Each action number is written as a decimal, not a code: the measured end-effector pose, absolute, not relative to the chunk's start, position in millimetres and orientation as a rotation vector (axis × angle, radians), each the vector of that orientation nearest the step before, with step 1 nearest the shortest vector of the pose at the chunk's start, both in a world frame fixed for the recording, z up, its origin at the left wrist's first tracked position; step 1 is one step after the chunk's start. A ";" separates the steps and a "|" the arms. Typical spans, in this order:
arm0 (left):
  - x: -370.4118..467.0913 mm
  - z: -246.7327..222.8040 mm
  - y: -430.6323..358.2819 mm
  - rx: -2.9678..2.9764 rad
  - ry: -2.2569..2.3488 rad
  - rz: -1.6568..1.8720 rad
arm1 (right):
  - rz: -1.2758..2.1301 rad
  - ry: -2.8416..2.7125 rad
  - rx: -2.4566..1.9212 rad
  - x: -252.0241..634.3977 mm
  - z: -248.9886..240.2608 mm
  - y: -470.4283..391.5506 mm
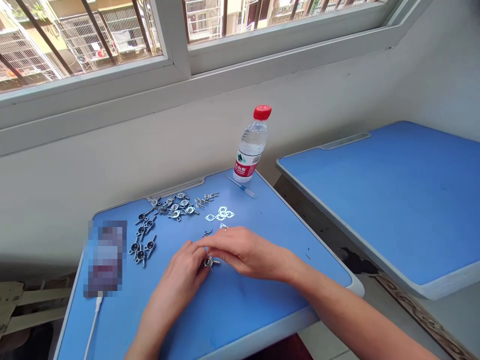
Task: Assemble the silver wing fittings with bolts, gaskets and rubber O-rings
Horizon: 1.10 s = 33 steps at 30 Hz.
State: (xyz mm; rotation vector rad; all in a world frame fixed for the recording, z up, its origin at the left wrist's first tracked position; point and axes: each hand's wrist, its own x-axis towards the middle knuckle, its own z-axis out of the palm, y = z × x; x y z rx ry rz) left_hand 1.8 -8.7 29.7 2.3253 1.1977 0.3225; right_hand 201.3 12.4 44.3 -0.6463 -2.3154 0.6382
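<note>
My left hand (184,270) rests low over the blue desk, its fingers closed at the side of a small metal fitting (209,262) with short stems. My right hand (242,250) reaches across from the right, its fingers bent together over the left fingertips, just above that fitting. Whatever the right fingertips pinch is hidden. Just beyond the hands lie a few tiny screws (207,233) and a flat metal plate (224,226), partly covered by the right hand. Several more thin plates (222,214) overlap farther back.
Metal fittings (175,207) cluster at the back left; others with black centres (141,255) lie nearer. A blurred phone-like object (105,257) with a white cable (93,320) is at the left edge. A water bottle (250,150) and a screwdriver (242,187) stand and lie at the back corner.
</note>
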 end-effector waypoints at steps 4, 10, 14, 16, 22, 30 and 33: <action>1.4 30.9 -8.6 2.322 1.212 0.278 | 0.430 -2.302 -0.705 198.3 34.7 13.4; 1.4 29.2 -7.8 2.330 1.225 0.239 | 0.439 -2.455 -0.848 198.6 42.2 8.4; 1.8 29.9 -8.4 2.338 1.235 0.215 | 0.519 -2.374 -0.794 198.0 40.7 6.2; 2.1 30.4 -9.0 2.357 1.236 0.198 | 0.488 -2.316 -0.772 196.1 35.0 6.1; 4.8 33.8 -9.5 2.379 1.271 0.135 | 0.431 -2.202 -0.763 193.5 29.5 7.8; 5.4 35.6 -11.4 2.407 1.303 0.138 | 0.628 -2.274 -0.828 200.5 38.1 11.5; 6.3 35.0 -11.8 2.393 1.322 0.167 | 0.589 -2.333 -0.848 199.4 33.8 12.9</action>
